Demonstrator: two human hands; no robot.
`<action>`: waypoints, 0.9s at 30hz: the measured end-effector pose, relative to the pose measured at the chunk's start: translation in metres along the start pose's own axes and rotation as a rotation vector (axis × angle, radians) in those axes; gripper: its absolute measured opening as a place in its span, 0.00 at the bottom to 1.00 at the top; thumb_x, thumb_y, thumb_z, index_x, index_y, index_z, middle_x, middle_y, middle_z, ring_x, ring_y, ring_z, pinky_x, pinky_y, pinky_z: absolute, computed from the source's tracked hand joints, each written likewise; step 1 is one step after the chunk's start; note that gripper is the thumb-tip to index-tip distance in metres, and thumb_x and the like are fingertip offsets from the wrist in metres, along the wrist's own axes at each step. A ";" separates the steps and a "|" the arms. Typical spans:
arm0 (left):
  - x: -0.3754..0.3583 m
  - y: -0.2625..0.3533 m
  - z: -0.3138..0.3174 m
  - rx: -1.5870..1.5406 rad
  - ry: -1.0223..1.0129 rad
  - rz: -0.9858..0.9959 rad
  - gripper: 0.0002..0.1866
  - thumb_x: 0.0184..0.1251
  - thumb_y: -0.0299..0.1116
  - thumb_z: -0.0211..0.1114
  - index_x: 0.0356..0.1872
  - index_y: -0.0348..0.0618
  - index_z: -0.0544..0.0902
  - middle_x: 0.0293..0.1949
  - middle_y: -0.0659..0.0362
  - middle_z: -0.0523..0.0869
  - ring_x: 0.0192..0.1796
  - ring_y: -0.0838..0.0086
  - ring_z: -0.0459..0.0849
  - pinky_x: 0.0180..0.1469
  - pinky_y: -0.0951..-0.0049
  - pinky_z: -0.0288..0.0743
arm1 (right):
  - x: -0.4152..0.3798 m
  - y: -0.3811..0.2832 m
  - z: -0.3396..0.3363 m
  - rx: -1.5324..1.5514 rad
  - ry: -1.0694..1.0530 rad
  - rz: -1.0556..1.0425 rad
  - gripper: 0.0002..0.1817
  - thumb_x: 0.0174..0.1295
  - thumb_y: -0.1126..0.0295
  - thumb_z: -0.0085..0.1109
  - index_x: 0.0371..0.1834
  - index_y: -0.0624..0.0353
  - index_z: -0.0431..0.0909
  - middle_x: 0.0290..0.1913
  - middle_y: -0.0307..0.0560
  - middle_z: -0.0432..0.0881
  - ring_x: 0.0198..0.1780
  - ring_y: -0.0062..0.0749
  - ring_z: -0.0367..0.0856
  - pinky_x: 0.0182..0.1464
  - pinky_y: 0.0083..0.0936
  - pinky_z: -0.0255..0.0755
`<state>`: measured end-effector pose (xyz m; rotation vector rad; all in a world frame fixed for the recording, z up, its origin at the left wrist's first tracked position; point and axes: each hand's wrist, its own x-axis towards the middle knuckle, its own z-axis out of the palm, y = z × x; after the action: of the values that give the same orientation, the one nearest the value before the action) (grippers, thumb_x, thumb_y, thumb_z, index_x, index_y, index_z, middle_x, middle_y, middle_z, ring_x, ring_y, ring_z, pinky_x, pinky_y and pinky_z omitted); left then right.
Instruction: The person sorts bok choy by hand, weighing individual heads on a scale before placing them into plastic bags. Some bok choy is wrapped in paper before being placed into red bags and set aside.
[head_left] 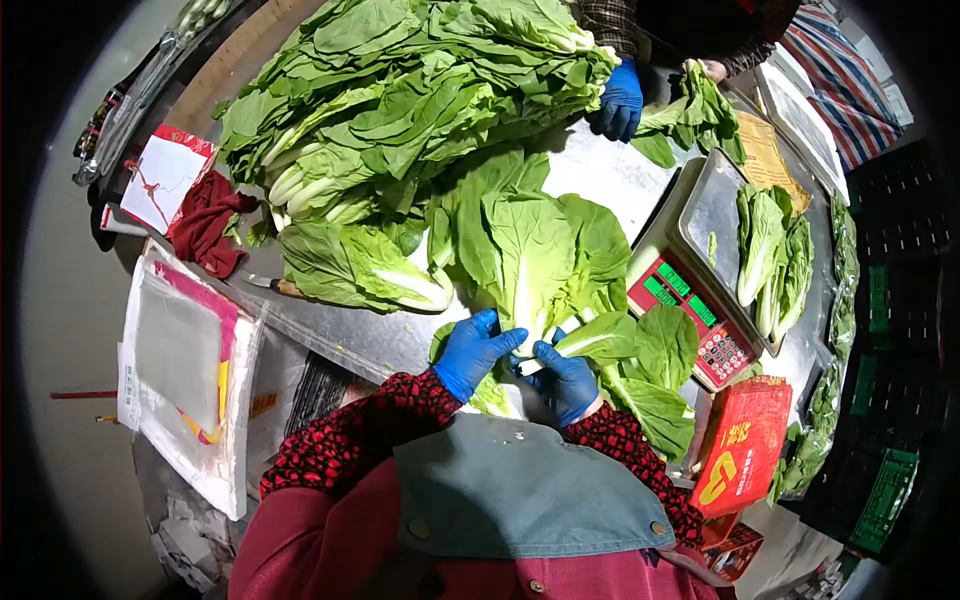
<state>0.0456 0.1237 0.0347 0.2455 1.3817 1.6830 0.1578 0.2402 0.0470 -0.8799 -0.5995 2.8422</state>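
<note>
Both my hands wear blue gloves and meet at the stem end of a leafy green cabbage [527,240] in front of me. My left hand [478,352] pinches the pale base from the left. On the right, my right hand [566,378] closes around the stems, its fingers partly hidden. Loose leaves [655,375] spread beside my right hand. Another head of greens [365,270] lies to the left, in front of a large pile of greens [420,90].
A scale [695,290] with greens on its pan stands at the right, a red package [742,445] below it. Across the metal table [350,335], a co-worker's gloved hand [621,100] is near some greens. A knife handle [288,288] and dark red cloth [210,225] lie left.
</note>
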 end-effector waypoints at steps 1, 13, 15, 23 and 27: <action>0.001 -0.001 0.000 -0.003 0.013 -0.016 0.17 0.60 0.28 0.68 0.48 0.35 0.77 0.41 0.59 0.84 0.43 0.79 0.80 0.48 0.76 0.74 | 0.000 0.001 -0.002 -0.038 0.035 0.053 0.16 0.63 0.76 0.55 0.54 0.62 0.69 0.44 0.48 0.80 0.45 0.37 0.81 0.51 0.37 0.77; -0.018 -0.032 -0.018 0.857 0.062 0.531 0.11 0.66 0.26 0.56 0.48 0.36 0.76 0.42 0.55 0.82 0.47 0.65 0.80 0.54 0.65 0.72 | 0.020 -0.006 0.022 -0.277 0.120 -0.359 0.12 0.58 0.73 0.64 0.44 0.68 0.80 0.37 0.42 0.85 0.35 0.24 0.81 0.38 0.21 0.73; -0.026 0.013 -0.011 0.499 -0.058 0.493 0.16 0.51 0.22 0.67 0.44 0.37 0.80 0.44 0.49 0.81 0.46 0.64 0.81 0.50 0.69 0.77 | 0.009 -0.015 0.040 -0.323 0.093 -0.490 0.10 0.61 0.72 0.62 0.41 0.67 0.80 0.39 0.45 0.85 0.36 0.25 0.82 0.39 0.22 0.74; -0.019 0.020 0.023 1.125 -0.417 0.361 0.14 0.56 0.42 0.68 0.30 0.41 0.83 0.29 0.48 0.83 0.32 0.55 0.83 0.33 0.63 0.76 | -0.018 -0.170 0.004 -1.234 0.752 -1.518 0.09 0.66 0.72 0.53 0.32 0.66 0.78 0.28 0.45 0.82 0.29 0.29 0.80 0.34 0.23 0.73; -0.012 -0.002 0.016 1.323 -0.597 0.312 0.22 0.61 0.52 0.60 0.39 0.40 0.78 0.29 0.46 0.82 0.32 0.49 0.81 0.33 0.52 0.73 | -0.068 -0.276 -0.020 -0.768 0.810 -1.777 0.06 0.61 0.76 0.54 0.35 0.67 0.81 0.33 0.40 0.82 0.31 0.24 0.78 0.37 0.23 0.71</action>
<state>0.0635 0.1260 0.0434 1.6045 1.7925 0.5322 0.2218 0.4853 0.1776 -0.7374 -1.3204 0.5980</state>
